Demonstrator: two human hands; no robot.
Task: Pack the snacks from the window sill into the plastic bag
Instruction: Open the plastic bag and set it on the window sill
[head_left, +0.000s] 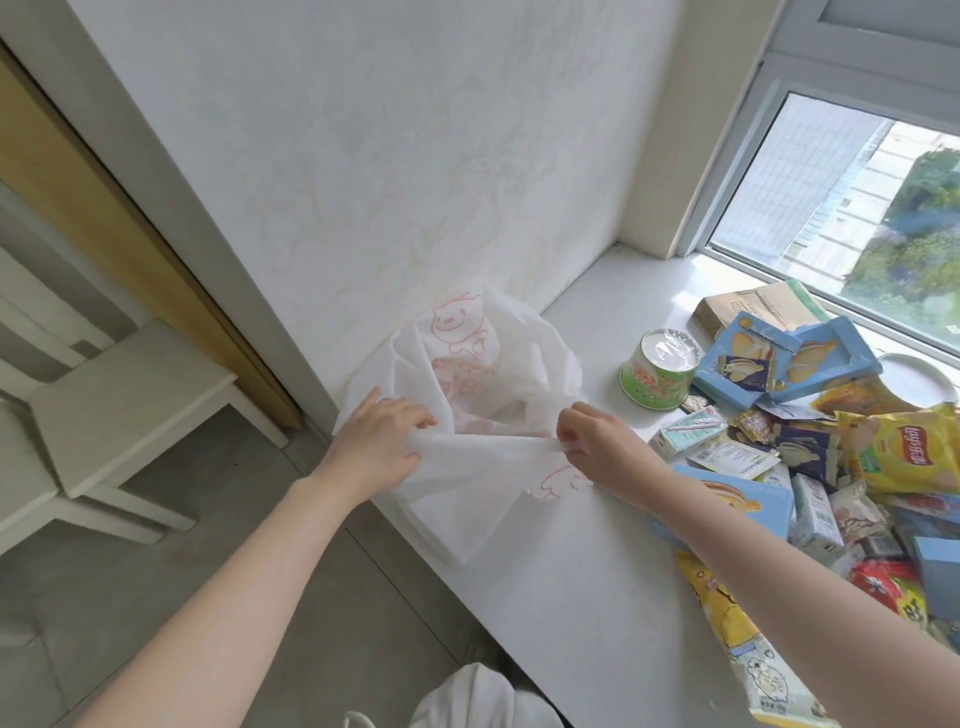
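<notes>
A white plastic bag (483, 364) with red cartoon prints lies on the white window sill (587, 582) against the wall, its mouth spread wide. My left hand (382, 441) pinches the near rim on the left; my right hand (592, 441) pinches the same rim on the right, stretching it taut between them. To the right lies a pile of snacks: a green cup (660, 373), blue biscuit boxes (779, 364), a yellow Lay's chip bag (904, 447), several small packets (727, 441) and a yellow printed pouch (748, 654). The bag's inside looks empty.
A brown paper package (753, 306) lies by the window glass (852, 208). A white plate edge (919, 374) shows behind the chips. A white chair (114, 405) stands on the grey floor at the left, below the sill's edge.
</notes>
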